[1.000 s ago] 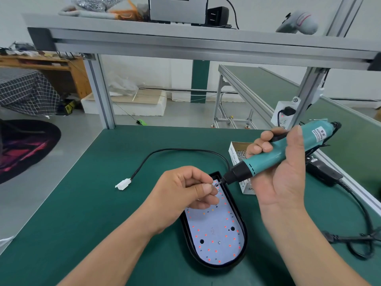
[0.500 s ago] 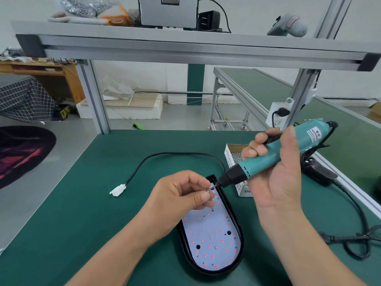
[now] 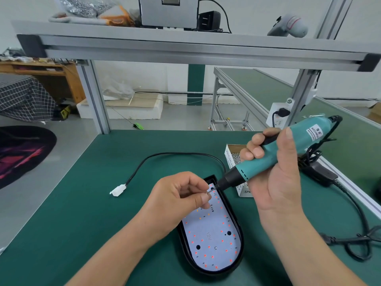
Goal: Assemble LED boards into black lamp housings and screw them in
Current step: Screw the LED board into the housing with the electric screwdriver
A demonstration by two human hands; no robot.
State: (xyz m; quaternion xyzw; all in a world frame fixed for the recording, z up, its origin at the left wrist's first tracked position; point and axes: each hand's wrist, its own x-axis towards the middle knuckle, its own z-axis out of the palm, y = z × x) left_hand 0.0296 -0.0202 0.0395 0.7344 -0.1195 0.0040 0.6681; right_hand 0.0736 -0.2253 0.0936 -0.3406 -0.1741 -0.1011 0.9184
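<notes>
Head view: board (image 3: 208, 234) sits in housing (image 3: 208, 274); several screw holes unfilled.
Hands: my left hand (image 3: 177, 195) pinches a screw (image 3: 208, 193); right hand (image 3: 276, 182) grips screwdriver (image 3: 259, 164).

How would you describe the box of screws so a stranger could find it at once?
Start at the green table, then find the black lamp housing on it. Beyond the housing's far right edge, partly hidden behind the right hand holding the teal screwdriver, stands a small white box. It is the only open container there, filled with silver screws.
</notes>
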